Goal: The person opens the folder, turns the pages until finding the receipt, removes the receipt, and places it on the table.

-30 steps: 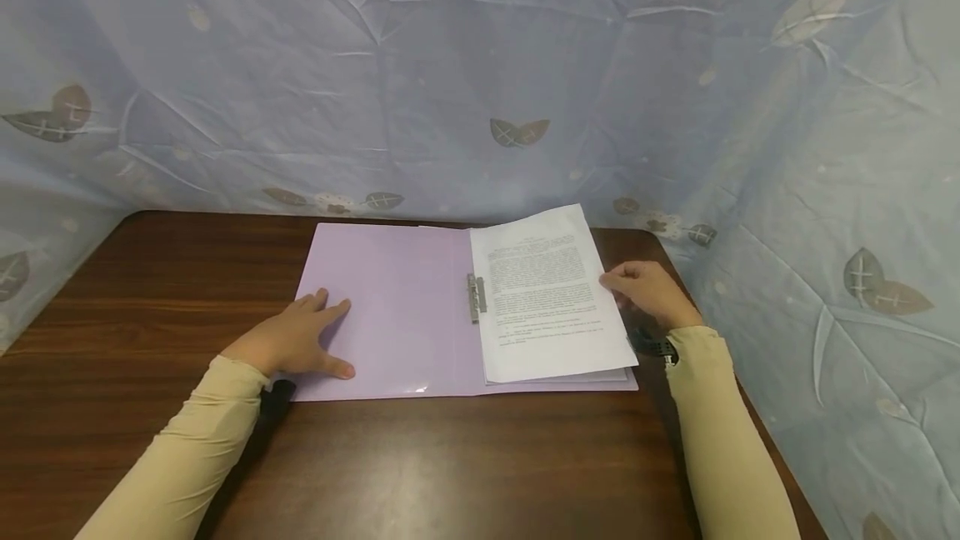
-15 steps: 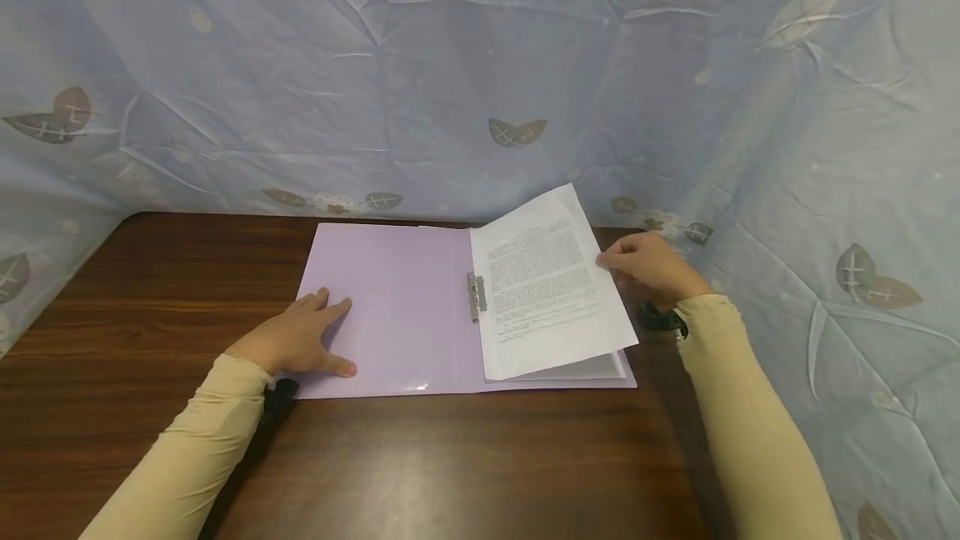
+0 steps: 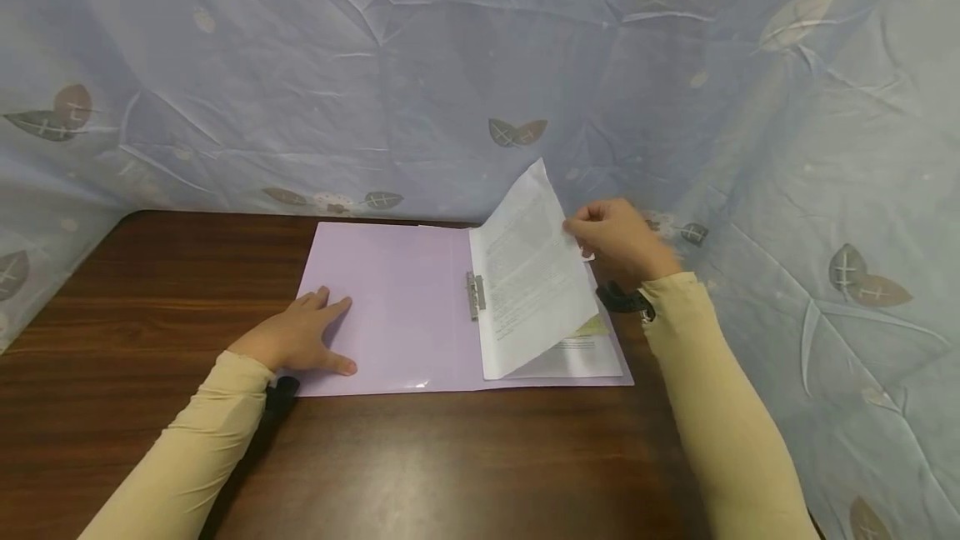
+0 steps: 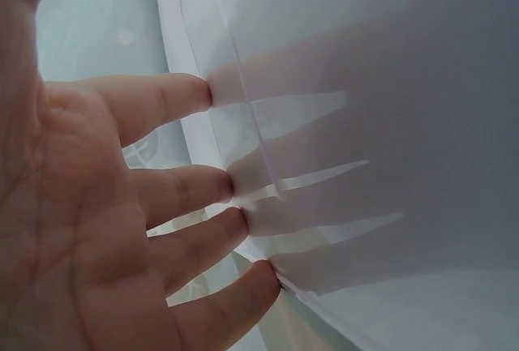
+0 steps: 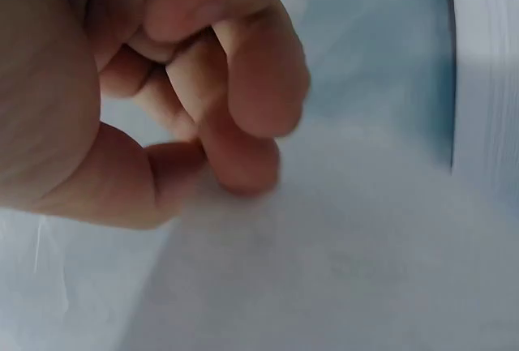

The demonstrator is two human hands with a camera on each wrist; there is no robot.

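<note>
A lilac folder [image 3: 390, 290] lies open flat on the wooden table, with a metal clip [image 3: 476, 297] near its spine. Spread over the left cover, my left hand [image 3: 303, 336] touches it with its fingertips; in the left wrist view the extended fingers [image 4: 190, 185] meet the pale surface. My right hand [image 3: 618, 236] pinches the right edge of a printed sheet [image 3: 532, 273], which curls upward from the clip. In the right wrist view, thumb and forefinger hold the blurred sheet [image 5: 324, 246]. Beneath it show more papers [image 3: 577, 361] and a yellow-green patch [image 3: 592, 327].
The dark wooden table [image 3: 450, 465] extends around the folder. Behind it and to the right hangs a pale blue leaf-print curtain [image 3: 420, 90], close to the right hand. A dark band [image 3: 626, 300] circles the right wrist.
My right hand has moved up and left, lifting the sheet's free edge higher and uncovering more of the papers below. The left hand has stayed in place.
</note>
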